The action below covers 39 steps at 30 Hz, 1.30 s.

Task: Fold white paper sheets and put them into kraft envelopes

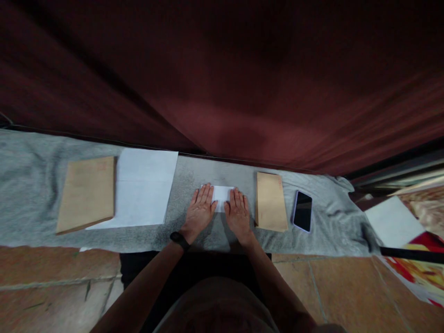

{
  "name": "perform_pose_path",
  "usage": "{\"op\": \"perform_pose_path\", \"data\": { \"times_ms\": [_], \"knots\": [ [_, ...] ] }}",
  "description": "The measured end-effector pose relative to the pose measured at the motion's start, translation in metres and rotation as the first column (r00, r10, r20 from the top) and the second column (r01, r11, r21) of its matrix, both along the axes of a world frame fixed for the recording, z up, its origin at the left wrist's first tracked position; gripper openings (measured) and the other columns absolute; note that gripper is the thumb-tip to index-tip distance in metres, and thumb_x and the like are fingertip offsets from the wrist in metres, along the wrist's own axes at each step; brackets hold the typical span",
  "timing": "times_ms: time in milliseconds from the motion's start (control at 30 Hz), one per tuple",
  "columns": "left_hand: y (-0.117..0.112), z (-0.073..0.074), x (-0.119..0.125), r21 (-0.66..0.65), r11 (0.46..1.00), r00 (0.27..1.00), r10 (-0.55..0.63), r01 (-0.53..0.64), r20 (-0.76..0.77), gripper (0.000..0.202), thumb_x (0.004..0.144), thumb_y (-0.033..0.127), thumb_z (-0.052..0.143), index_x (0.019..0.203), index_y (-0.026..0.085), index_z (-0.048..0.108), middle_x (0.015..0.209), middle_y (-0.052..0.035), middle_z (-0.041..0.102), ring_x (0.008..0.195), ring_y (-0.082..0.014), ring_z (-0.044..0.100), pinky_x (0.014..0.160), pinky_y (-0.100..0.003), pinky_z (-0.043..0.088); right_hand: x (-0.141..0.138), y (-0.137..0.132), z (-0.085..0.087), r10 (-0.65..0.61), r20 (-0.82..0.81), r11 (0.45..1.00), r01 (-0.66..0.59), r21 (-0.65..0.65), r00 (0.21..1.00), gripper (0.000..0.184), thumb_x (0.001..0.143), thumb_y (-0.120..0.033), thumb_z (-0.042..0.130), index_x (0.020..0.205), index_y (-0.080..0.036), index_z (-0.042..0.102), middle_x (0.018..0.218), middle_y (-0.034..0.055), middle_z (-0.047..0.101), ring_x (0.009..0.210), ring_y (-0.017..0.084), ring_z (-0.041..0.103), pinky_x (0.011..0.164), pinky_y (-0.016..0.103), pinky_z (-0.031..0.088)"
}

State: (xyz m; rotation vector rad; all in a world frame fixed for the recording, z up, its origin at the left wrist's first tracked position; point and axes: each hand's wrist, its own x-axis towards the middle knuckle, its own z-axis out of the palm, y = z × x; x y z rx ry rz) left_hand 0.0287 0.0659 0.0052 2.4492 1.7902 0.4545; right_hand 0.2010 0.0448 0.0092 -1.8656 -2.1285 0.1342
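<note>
A small folded sheet of white paper (222, 193) lies on the grey cloth in front of me. My left hand (200, 210) rests flat on its left end, fingers stretched forward. On the right end lies my right hand (238, 215), also flat with fingers extended. The paper's middle shows between the two hands; its ends are hidden under them. Just right of my right hand is a stack of brown envelopes (271, 202). Further left, large white sheets (147, 187) lie partly under a bigger pile of brown envelopes (88, 192).
A phone (302, 211) with a dark screen lies right of the narrow envelopes. The grey cloth (328, 217) covers a long narrow surface. A dark red curtain-like sheet (222, 120) rises along its far edge. Tiled floor (333, 286) shows on the near side.
</note>
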Motion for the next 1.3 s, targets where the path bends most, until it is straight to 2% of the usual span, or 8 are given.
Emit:
{"op": "perform_pose_path", "data": {
  "times_ms": [133, 267, 400, 567, 933, 1067, 1167, 1300],
  "knots": [
    [0.0, -0.001, 0.0, 0.001, 1.0, 1.0, -0.002, 0.002, -0.01, 0.06, 0.106, 0.035, 0.037, 0.16, 0.009, 0.04, 0.169, -0.0179, 0.034, 0.159, -0.0329, 0.027, 0.129, -0.054, 0.023, -0.006, 0.005, 0.007, -0.012, -0.002, 1.0, 0.012, 0.002, 1.0, 0.054, 0.11, -0.027, 0.038, 0.16, -0.007, 0.04, 0.167, 0.0193, 0.036, 0.158, 0.03, 0.029, 0.127, 0.056, 0.026],
    [-0.001, 0.001, 0.0, -0.004, 1.0, 0.999, -0.019, 0.019, -0.028, 0.057, 0.105, 0.03, 0.039, 0.161, 0.016, 0.04, 0.171, -0.0154, 0.03, 0.159, -0.0338, 0.025, 0.128, -0.056, 0.024, -0.019, 0.01, 0.009, 0.082, -0.017, 0.996, -0.083, -0.018, 0.996, 0.052, 0.11, -0.03, 0.038, 0.159, -0.014, 0.043, 0.169, 0.0135, 0.035, 0.158, 0.029, 0.029, 0.128, 0.052, 0.026],
    [-0.001, 0.004, -0.001, -0.023, 1.0, 0.999, -0.017, 0.016, -0.031, 0.058, 0.104, 0.028, 0.038, 0.161, 0.012, 0.04, 0.17, -0.0179, 0.031, 0.159, -0.0336, 0.025, 0.128, -0.055, 0.024, -0.024, 0.008, 0.003, 0.074, -0.012, 0.997, -0.074, -0.032, 0.997, 0.053, 0.111, -0.035, 0.039, 0.16, -0.016, 0.043, 0.169, 0.0149, 0.034, 0.158, 0.029, 0.03, 0.127, 0.053, 0.028],
    [-0.002, 0.006, -0.003, -0.023, 1.0, 1.0, 0.011, -0.011, 0.0, 0.063, 0.106, 0.037, 0.035, 0.161, 0.006, 0.036, 0.168, -0.021, 0.032, 0.159, -0.0324, 0.026, 0.128, -0.054, 0.025, -0.01, 0.003, -0.003, 0.033, 0.016, 0.999, -0.033, -0.015, 0.999, 0.057, 0.11, -0.037, 0.042, 0.162, -0.013, 0.037, 0.17, 0.017, 0.03, 0.158, 0.03, 0.029, 0.127, 0.052, 0.025],
    [-0.013, 0.003, -0.023, -0.002, 0.998, 0.998, 0.065, -0.065, 0.02, 0.07, 0.105, 0.045, 0.036, 0.161, 0.002, 0.034, 0.165, -0.0224, 0.038, 0.157, -0.0337, 0.031, 0.129, -0.056, 0.022, 0.006, -0.005, -0.007, -0.011, -0.011, 1.0, 0.012, 0.021, 1.0, 0.06, 0.11, -0.039, 0.04, 0.162, -0.009, 0.035, 0.167, 0.0159, 0.037, 0.155, 0.03, 0.034, 0.127, 0.052, 0.025],
    [-0.018, 0.009, -0.03, -0.035, 0.999, 0.999, -0.031, 0.03, -0.02, 0.066, 0.104, 0.046, 0.04, 0.16, 0.011, 0.04, 0.168, -0.0172, 0.035, 0.159, -0.0343, 0.027, 0.129, -0.061, 0.016, 0.006, -0.005, -0.006, -0.016, -0.004, 0.999, 0.016, 0.028, 1.0, 0.06, 0.11, -0.039, 0.04, 0.162, -0.009, 0.036, 0.166, 0.0159, 0.038, 0.155, 0.03, 0.034, 0.127, 0.051, 0.025],
    [-0.019, 0.013, -0.03, -0.087, 0.986, 0.987, -0.15, 0.144, -0.063, 0.057, 0.104, 0.039, 0.04, 0.157, 0.018, 0.045, 0.165, -0.0141, 0.042, 0.158, -0.0338, 0.03, 0.127, -0.068, 0.009, 0.006, -0.005, -0.007, -0.017, -0.007, 0.999, 0.017, 0.049, 1.0, 0.06, 0.11, -0.039, 0.041, 0.162, -0.009, 0.036, 0.166, 0.0165, 0.039, 0.155, 0.03, 0.035, 0.127, 0.052, 0.026],
    [-0.015, 0.011, -0.022, -0.145, 0.97, 0.968, -0.216, 0.197, -0.128, 0.053, 0.1, 0.022, 0.042, 0.151, 0.013, 0.051, 0.161, -0.0206, 0.047, 0.154, -0.0321, 0.039, 0.128, -0.06, 0.023, 0.006, -0.004, -0.007, -0.013, -0.015, 0.998, 0.014, 0.055, 1.0, 0.06, 0.11, -0.039, 0.042, 0.162, -0.009, 0.036, 0.166, 0.0165, 0.039, 0.155, 0.03, 0.035, 0.127, 0.051, 0.027]
  ]
}}
